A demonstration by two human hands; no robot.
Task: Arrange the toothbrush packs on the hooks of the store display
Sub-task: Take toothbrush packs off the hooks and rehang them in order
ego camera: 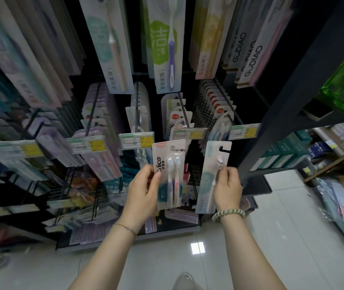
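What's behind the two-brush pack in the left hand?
Behind the two-brush pack, held by the left hand, hanging packs of the lower rows peek out at its right edge and below it. What they hang on is covered by the pack.

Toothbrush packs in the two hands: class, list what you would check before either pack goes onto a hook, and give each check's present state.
1. Left hand holds the twin pack securely: ok, thumb across its front.
2. Right hand holds the single pack securely: ok, fingers pinch it near the brush head.
3. Both packs upright, hanging ends uncovered: ok.
4. A pack lined up with a hook: not ok, both are held below the price tags.
5. Free room on that hook: cannot tell.
6. Hook's hanging packs match the pack in hand: cannot tell, too blurred.
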